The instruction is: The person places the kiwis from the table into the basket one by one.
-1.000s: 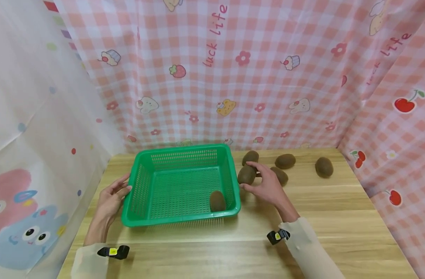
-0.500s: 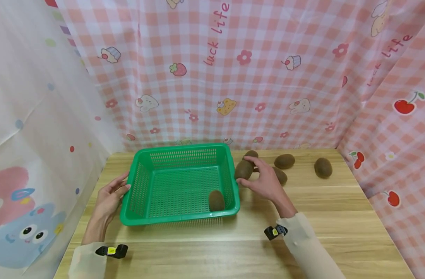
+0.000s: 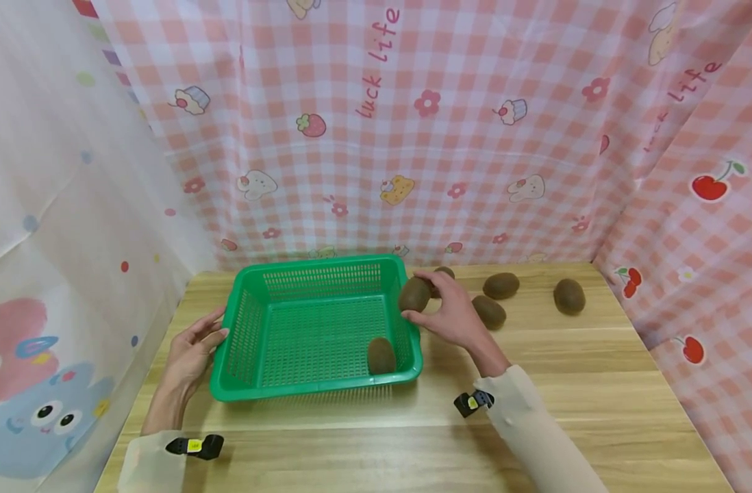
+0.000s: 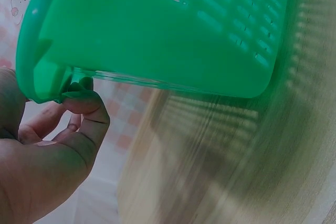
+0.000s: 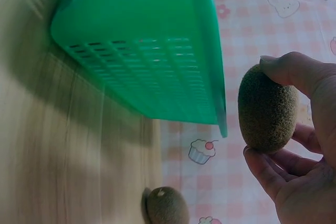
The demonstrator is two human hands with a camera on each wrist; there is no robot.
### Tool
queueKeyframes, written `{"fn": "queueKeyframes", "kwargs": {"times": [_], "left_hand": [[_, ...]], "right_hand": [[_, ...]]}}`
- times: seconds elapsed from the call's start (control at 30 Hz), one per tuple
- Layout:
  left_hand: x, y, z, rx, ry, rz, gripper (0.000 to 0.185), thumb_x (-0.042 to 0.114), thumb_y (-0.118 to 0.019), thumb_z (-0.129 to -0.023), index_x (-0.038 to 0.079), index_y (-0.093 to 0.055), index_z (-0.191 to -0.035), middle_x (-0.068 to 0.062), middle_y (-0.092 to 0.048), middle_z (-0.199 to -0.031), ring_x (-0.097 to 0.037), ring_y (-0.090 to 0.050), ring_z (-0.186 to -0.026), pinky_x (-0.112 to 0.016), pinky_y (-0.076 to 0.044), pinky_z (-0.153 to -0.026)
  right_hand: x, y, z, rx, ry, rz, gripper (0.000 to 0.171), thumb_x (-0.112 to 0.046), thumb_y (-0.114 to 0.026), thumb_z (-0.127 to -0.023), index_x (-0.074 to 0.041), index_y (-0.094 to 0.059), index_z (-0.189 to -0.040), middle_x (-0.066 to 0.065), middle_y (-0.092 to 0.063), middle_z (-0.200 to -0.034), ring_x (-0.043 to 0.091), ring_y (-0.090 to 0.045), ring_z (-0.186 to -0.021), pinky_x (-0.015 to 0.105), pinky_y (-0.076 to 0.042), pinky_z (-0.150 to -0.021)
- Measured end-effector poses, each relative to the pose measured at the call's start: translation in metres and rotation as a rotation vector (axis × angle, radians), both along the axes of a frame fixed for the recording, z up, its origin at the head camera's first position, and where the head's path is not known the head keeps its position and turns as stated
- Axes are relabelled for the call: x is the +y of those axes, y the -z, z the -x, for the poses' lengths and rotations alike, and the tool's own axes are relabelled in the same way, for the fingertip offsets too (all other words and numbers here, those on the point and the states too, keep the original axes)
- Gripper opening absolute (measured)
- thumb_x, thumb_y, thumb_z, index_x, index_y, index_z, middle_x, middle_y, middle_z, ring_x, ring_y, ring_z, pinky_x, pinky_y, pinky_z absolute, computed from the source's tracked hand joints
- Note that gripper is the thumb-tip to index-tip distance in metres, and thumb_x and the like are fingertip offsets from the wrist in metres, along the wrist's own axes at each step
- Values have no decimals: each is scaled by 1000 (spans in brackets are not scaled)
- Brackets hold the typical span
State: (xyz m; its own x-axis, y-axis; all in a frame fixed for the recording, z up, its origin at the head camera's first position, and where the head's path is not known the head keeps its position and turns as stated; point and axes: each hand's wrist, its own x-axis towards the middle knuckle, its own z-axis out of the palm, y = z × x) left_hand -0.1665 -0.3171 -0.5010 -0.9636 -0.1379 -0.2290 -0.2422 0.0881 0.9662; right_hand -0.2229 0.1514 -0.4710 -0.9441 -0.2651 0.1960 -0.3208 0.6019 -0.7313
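A green plastic basket (image 3: pixel 314 390) with slotted walls stands on the table, one kiwi (image 3: pixel 381 356) lying in its near right corner. At the basket's left end, my left hand (image 3: pixel 191 356) grips the rim; in the left wrist view the thumb (image 4: pixel 86 108) and fingers curl at the rim's edge. My right hand (image 3: pixel 451 313) pinches a second kiwi (image 3: pixel 414 295) between thumb and fingers. That brown, fuzzy fruit overlaps the basket's right rim in the head view. In the right wrist view the held kiwi (image 5: pixel 268 109) is raised just beyond the rim, above the table.
Right of the basket several kiwis lie on the wooden table (image 3: pixel 573 411): one (image 3: pixel 445 273) partly behind my right hand, others (image 3: pixel 501 285) further right, and one alone (image 3: pixel 570 296) at the far right. A pink checked cloth (image 3: pixel 376 157) hangs behind the table.
My right hand has lifted the kiwi from beside the basket and carried it left to the right rim. My left hand keeps its place on the basket's left end.
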Motion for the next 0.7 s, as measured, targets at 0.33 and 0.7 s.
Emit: {"fn": "queueKeyframes", "kwargs": {"times": [0.33,0.7], "left_hand": [[1,0,2,-9,-13,-38,64,16,-65,-102,10,-37,-160,16,-57,-111,3,-62,-93,-15,-58,-80],[0,1,1,-25,-12,-57,65,18,-65,-102,13,-37,-160,14,-55,-116,1,-60,-98,-16,-58,-82]], "right_hand": [[-15,-6,4,34,-31,-15,75,-35,-86,-84,-10,-54,-147,9,-59,-141,27,-62,-117,45,-57,-99],[-28,-8,5,23,-63,-13,74,-34,-85,-85,-11,-53,-148,9,-58,-143,28,-64,-117,43,-57,-99]]}}
